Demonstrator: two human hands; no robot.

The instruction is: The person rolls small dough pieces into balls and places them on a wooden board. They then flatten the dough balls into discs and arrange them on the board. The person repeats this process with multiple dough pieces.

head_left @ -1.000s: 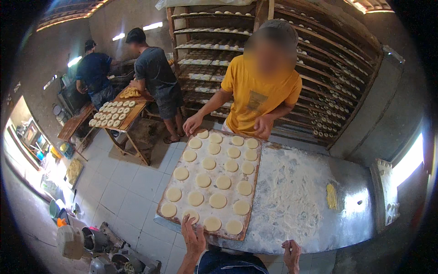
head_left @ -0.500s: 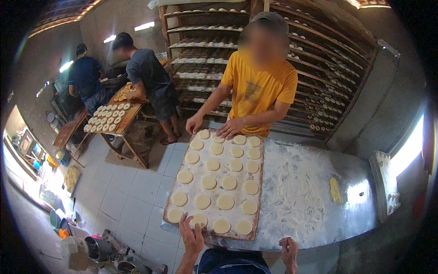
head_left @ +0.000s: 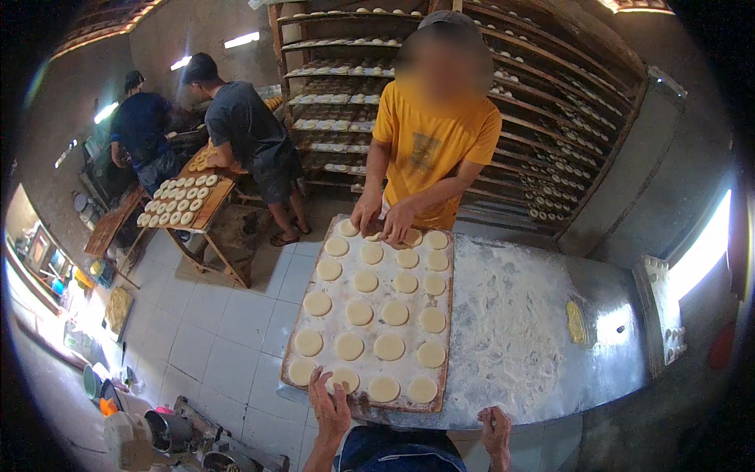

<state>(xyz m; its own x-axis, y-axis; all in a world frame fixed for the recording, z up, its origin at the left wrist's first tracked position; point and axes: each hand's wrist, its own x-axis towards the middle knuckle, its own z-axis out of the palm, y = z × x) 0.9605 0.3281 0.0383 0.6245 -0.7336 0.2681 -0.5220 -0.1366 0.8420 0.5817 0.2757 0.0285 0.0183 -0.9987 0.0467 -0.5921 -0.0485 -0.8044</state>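
The wearer's left hand (head_left: 330,405) came up from six o'clock, forearm nearly straight, palm down, fingers spread flat on the near edge of the board (head_left: 445,315). It rested on the wood and the floury rim beside a dough round (head_left: 344,381), gripping nothing that I could see. The right hand (head_left: 495,429) sat lower, at about five o'clock of the board, curled over the near lip of the table (head_left: 613,315); whether it was clenched on the edge or just laid there I could not tell.

The board lay lengthwise on the left part of the floured steel table, running from six towards twelve o'clock, carrying rows of pale dough rounds. At its twelve o'clock end a person in a yellow shirt (head_left: 432,149) had both hands down on the far edge among the rounds. A yellow scraper (head_left: 576,322) lay on the table at three o'clock of the board. Two other people stood at ten o'clock by a second board (head_left: 185,204) of rounds on trestles, with racks (head_left: 330,102) behind.

Against the view a second before, the board stood squarer to the wearer and sat a little farther onto the table. The left hand had kept its place on the near edge, and the right hand had shifted slightly outward along the lip.
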